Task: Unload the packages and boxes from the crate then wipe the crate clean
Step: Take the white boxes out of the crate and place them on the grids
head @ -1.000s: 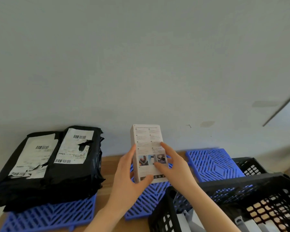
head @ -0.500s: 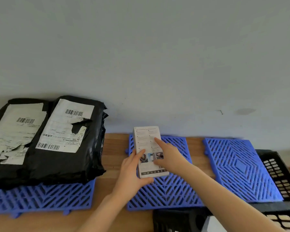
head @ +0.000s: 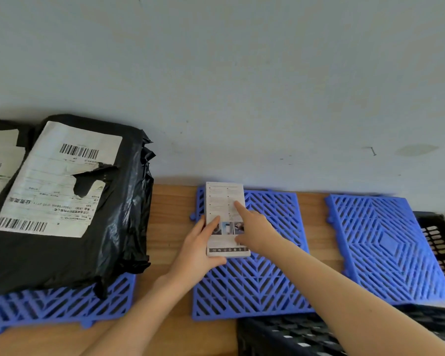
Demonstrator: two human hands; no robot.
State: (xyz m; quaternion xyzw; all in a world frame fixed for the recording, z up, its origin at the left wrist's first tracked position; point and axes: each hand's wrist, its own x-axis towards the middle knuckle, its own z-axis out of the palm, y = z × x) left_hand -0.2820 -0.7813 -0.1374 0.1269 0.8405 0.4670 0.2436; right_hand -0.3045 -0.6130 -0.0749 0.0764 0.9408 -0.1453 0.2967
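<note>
We're mid-unload: the white box [head: 225, 217] lies flat on the middle blue mat [head: 267, 286], left hand [head: 198, 253] gripping its edge, right hand [head: 254, 229] with one finger on top (proper grip? can't tell). Black packages [head: 62, 227] are already out; we reckon the crate [head: 280, 335] isn't wiped yet.

Soft, fairly bright daylight falls evenly. Left of the white box [head: 221, 199], the black packages [head: 118, 227] carry a dull sheen on wrinkled plastic. The box's print is smeared, the crate [head: 280, 335] below it blurs, and frame edges bend.
</note>
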